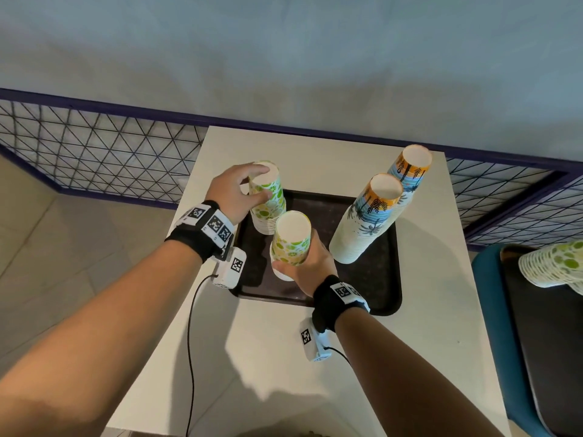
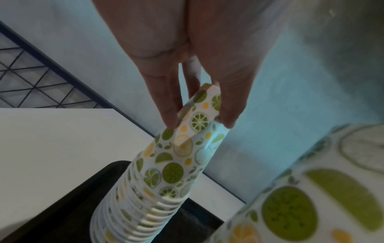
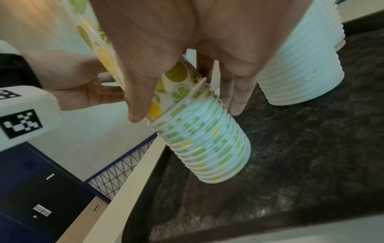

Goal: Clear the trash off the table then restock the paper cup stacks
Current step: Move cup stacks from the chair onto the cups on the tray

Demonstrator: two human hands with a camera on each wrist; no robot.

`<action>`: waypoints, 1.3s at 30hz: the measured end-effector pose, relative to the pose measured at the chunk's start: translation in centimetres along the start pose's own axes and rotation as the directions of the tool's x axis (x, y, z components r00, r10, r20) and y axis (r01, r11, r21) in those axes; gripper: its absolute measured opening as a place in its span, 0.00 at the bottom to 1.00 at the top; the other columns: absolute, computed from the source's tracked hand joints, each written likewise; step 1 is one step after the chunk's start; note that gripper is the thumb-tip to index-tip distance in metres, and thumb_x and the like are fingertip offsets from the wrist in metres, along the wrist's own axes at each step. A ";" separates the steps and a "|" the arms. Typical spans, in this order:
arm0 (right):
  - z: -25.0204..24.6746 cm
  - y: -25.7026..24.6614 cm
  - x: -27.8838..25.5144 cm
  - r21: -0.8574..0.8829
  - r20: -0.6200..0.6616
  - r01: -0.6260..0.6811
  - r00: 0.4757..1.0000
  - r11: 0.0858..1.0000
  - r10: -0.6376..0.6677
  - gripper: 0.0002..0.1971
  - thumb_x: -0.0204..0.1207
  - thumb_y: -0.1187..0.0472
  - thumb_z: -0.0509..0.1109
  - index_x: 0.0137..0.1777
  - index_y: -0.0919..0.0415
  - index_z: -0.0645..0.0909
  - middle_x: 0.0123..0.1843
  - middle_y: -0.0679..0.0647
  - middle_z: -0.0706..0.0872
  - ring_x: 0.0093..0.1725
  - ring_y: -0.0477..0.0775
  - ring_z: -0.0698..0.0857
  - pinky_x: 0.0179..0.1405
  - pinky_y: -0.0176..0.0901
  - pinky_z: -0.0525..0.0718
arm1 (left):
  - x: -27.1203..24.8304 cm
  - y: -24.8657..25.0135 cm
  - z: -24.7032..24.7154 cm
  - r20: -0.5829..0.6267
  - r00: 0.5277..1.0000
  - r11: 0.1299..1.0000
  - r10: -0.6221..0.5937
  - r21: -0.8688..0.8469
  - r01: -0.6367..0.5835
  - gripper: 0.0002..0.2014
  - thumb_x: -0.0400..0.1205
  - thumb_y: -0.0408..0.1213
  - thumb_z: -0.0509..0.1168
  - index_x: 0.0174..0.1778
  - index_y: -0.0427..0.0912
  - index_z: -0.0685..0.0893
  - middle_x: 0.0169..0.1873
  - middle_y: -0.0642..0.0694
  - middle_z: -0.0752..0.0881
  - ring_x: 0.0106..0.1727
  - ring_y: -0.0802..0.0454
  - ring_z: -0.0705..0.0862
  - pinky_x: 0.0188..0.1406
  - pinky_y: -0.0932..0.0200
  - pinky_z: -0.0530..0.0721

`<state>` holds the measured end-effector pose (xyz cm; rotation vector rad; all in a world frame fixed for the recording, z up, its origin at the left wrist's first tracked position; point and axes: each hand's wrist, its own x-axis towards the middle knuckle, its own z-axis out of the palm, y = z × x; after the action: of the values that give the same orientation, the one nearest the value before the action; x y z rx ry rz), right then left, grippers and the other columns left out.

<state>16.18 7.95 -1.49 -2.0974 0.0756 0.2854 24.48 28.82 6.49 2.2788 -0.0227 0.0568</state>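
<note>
On the black tray (image 1: pixel 383 279), the right hand (image 1: pixel 310 261) grips the near citrus cup stack (image 1: pixel 290 239), standing upside down. Just behind it, the left hand (image 1: pixel 232 195) pinches the far citrus stack (image 1: pixel 268 200). Two palm-print stacks (image 1: pixel 367 216) stand to the right.

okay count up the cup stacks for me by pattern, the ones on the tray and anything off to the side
Citrus-print stacks: 3, one under the left hand, one in the right hand, both on the tray, and one on the chair.
Palm-tree stacks: 2, near and far, on the tray.
Total: 5 stacks.
</note>
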 end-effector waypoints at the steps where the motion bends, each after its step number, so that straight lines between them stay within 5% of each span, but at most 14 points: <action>1: 0.0 0.0 0.0 0.004 0.008 0.001 1.000 1.000 -0.001 0.47 0.59 0.44 0.88 0.77 0.44 0.67 0.67 0.46 0.83 0.64 0.46 0.84 0.67 0.47 0.86 | -0.1 0.3 -0.2 0.013 1.000 1.000 -0.007 -0.009 0.007 0.28 0.78 0.43 0.81 0.75 0.56 0.85 0.76 0.52 0.83 0.74 0.51 0.83 0.78 0.48 0.82; 4: -0.3 0.0 -0.7 0.026 0.021 0.016 1.000 1.000 -0.016 0.59 0.55 0.43 0.88 0.84 0.44 0.59 0.75 0.49 0.79 0.71 0.49 0.82 0.73 0.52 0.84 | -0.9 1.9 -1.5 -0.021 0.999 0.991 -0.041 -0.127 0.038 0.30 0.77 0.50 0.80 0.75 0.64 0.81 0.78 0.54 0.79 0.79 0.52 0.79 0.73 0.42 0.85; 7: -1.2 0.3 -2.4 0.015 0.017 0.009 1.000 1.000 -0.009 0.58 0.64 0.52 0.88 0.88 0.51 0.54 0.82 0.56 0.74 0.79 0.53 0.77 0.79 0.52 0.77 | -2.8 4.7 -2.9 -0.138 0.989 0.965 -0.050 -0.263 0.012 0.25 0.79 0.51 0.79 0.69 0.72 0.79 0.77 0.56 0.79 0.78 0.57 0.79 0.71 0.44 0.87; 10: -3.4 1.1 -5.2 -0.018 0.029 -0.001 1.000 1.000 0.001 0.48 0.71 0.53 0.83 0.87 0.51 0.60 0.81 0.51 0.75 0.78 0.51 0.76 0.78 0.50 0.78 | -6.1 7.9 -3.4 -0.192 0.981 0.956 0.016 -0.283 -0.071 0.24 0.80 0.49 0.78 0.68 0.71 0.79 0.75 0.57 0.79 0.75 0.60 0.82 0.68 0.50 0.88; 13: -6.9 3.4 -9.2 0.011 0.010 0.024 1.000 1.000 -0.024 0.26 0.75 0.55 0.80 0.72 0.52 0.80 0.64 0.47 0.87 0.62 0.47 0.87 0.64 0.46 0.88 | -10.0 11.1 -2.4 -0.162 0.981 0.947 0.104 -0.286 -0.148 0.26 0.80 0.49 0.76 0.73 0.60 0.79 0.74 0.54 0.80 0.71 0.57 0.84 0.65 0.51 0.88; 16: -11.4 5.9 -13.0 0.061 -0.047 0.002 0.999 0.998 0.001 0.11 0.78 0.61 0.79 0.58 0.52 0.87 0.53 0.42 0.92 0.52 0.38 0.90 0.51 0.34 0.89 | -13.3 14.9 0.1 -0.044 0.981 0.934 0.188 -0.300 -0.192 0.28 0.78 0.53 0.73 0.75 0.58 0.78 0.69 0.54 0.82 0.67 0.53 0.86 0.61 0.52 0.87; 20: -18.0 10.5 -16.4 0.056 -0.214 -0.035 0.976 0.998 0.046 0.06 0.79 0.62 0.78 0.51 0.50 0.89 0.46 0.42 0.93 0.47 0.40 0.91 0.44 0.33 0.89 | -15.7 19.5 5.8 0.084 0.949 0.914 0.304 -0.308 -0.266 0.27 0.78 0.53 0.74 0.74 0.59 0.79 0.65 0.54 0.84 0.61 0.50 0.87 0.57 0.57 0.86; 23: -22.6 14.1 -17.8 0.109 -0.336 -0.068 0.937 0.992 0.101 0.09 0.78 0.65 0.78 0.46 0.48 0.88 0.42 0.41 0.93 0.44 0.43 0.91 0.41 0.36 0.88 | -16.3 22.4 11.2 0.165 0.932 0.899 0.324 -0.361 -0.248 0.27 0.79 0.51 0.76 0.75 0.56 0.80 0.63 0.55 0.84 0.60 0.47 0.87 0.57 0.52 0.88; 28: -31.2 20.1 -18.7 0.175 -0.458 -0.145 0.864 0.974 0.211 0.05 0.79 0.61 0.78 0.48 0.49 0.89 0.41 0.45 0.93 0.42 0.45 0.91 0.47 0.51 0.92 | -15.6 28.2 20.1 0.261 0.892 0.878 0.369 -0.413 -0.243 0.30 0.78 0.52 0.76 0.76 0.63 0.77 0.61 0.52 0.83 0.57 0.48 0.88 0.55 0.46 0.90; 34: -42.1 27.5 -17.5 0.237 -0.572 -0.182 0.768 0.954 0.289 0.07 0.77 0.56 0.78 0.51 0.43 0.86 0.44 0.46 0.93 0.44 0.50 0.93 0.52 0.63 0.92 | -13.1 34.9 30.1 0.350 0.887 0.889 0.301 -0.441 -0.128 0.39 0.73 0.57 0.77 0.79 0.75 0.69 0.61 0.56 0.84 0.55 0.54 0.90 0.51 0.60 0.91; 39: -48.9 31.8 -14.9 0.284 -0.603 -0.197 0.724 0.938 0.335 0.10 0.76 0.54 0.78 0.52 0.40 0.81 0.47 0.48 0.90 0.46 0.55 0.90 0.55 0.65 0.90 | -10.6 38.5 37.9 0.390 0.888 0.935 0.243 -0.336 -0.108 0.42 0.78 0.46 0.81 0.83 0.69 0.67 0.64 0.52 0.85 0.55 0.54 0.92 0.51 0.70 0.86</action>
<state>4.77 -51.17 -0.59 -1.8860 0.8003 -0.2879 13.81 -25.06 10.54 1.9297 -0.4439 -0.3318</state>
